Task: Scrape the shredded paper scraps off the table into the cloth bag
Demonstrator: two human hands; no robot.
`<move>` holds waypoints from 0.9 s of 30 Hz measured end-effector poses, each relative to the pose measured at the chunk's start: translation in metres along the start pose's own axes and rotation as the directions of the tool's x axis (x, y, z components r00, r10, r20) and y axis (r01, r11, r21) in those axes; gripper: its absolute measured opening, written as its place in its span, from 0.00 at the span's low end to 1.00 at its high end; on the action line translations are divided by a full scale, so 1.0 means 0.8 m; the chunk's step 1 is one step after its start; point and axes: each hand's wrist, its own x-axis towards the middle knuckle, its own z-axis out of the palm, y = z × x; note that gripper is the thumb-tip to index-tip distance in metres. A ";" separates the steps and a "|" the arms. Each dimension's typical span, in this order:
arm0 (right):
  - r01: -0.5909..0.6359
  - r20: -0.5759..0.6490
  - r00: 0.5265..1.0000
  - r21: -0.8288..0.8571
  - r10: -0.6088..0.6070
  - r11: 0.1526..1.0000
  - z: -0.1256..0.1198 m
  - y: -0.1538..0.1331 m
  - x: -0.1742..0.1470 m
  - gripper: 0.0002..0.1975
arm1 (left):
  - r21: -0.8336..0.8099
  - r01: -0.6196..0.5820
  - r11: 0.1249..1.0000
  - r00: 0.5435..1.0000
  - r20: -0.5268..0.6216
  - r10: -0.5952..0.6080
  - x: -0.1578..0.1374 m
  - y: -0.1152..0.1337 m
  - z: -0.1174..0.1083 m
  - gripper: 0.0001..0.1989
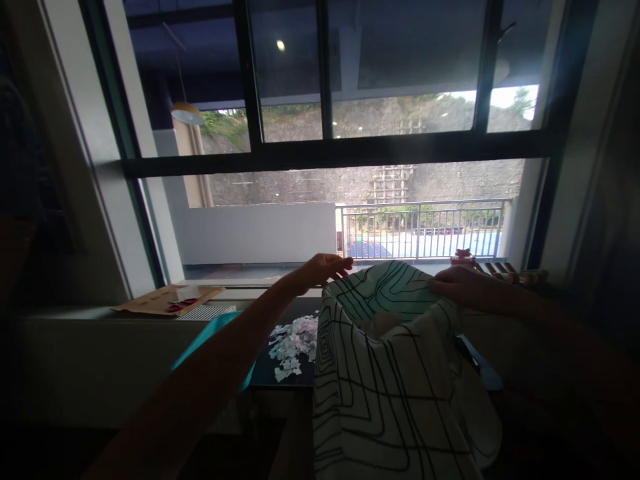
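Observation:
A white cloth bag [370,393] with black wavy lines stands upright before me, its mouth open and its inside looking pale green. My right hand [455,283] is closed on the right side of the rim. At the upper left of the rim, my left hand [327,268] has its fingers stretched out and slightly apart; whether they touch the cloth I cannot tell. Something pale and brownish [383,323] shows inside the bag, too dim to name. Left of the bag, a heap of small torn paper pieces [295,340] lies on a dark tabletop [270,380].
A turquoise item [215,333] lies partly behind my left forearm. On the windowsill at left are a brown paper sheet or bag [150,301] and a small red item [183,305]. At right stands a reddish jar-like object [463,257]. A wide window frame [350,143] rises behind.

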 end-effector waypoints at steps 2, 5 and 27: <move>-0.048 0.054 0.997 -0.005 0.049 0.999 -0.002 -0.009 0.008 0.18 | -0.002 0.038 0.999 0.997 0.066 -0.038 0.004 0.005 -0.006 0.22; -0.109 0.071 0.992 0.006 0.108 0.994 -0.006 -0.026 0.019 0.20 | 0.008 0.075 0.997 0.981 0.178 -0.075 0.014 0.007 -0.008 0.17; 0.057 -0.137 0.991 0.434 0.003 0.899 0.066 0.041 -0.004 0.16 | 0.141 0.228 0.964 0.973 0.010 -0.231 0.001 0.070 -0.143 0.18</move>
